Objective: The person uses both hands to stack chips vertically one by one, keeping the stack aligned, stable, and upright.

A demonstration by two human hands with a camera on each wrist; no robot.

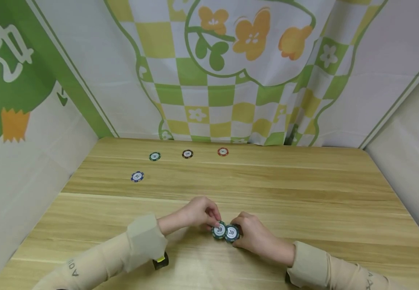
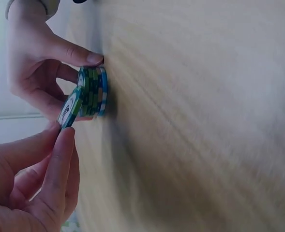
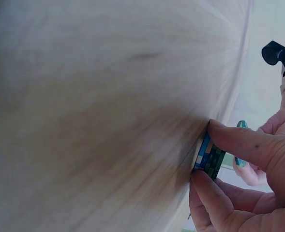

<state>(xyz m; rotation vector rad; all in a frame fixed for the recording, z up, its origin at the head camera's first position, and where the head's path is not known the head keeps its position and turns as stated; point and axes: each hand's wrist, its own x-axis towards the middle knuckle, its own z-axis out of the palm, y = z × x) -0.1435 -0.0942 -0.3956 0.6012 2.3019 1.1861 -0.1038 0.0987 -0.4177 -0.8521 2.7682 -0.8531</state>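
A green poker chip (image 1: 219, 229) marked 20 is pinched between the thumb and fingers of my left hand (image 1: 199, 212). Just right of it, my right hand (image 1: 257, 237) grips a short stack of poker chips (image 1: 233, 233) by its sides, thumb and fingers on opposite edges. The stack's top chip is green and also reads 20. In the left wrist view the held chip (image 2: 70, 109) is tilted, its edge against or very close to the stack (image 2: 95, 92). The right wrist view shows a blue chip (image 3: 201, 153) at the stack's bottom, by the tabletop.
Single chips lie flat farther back on the wooden table (image 1: 303, 189): a green chip (image 1: 154, 156), a black chip (image 1: 187, 154), a red chip (image 1: 222, 152) and a blue chip (image 1: 137, 176). A patterned curtain (image 1: 220, 96) hangs behind the table's far edge.
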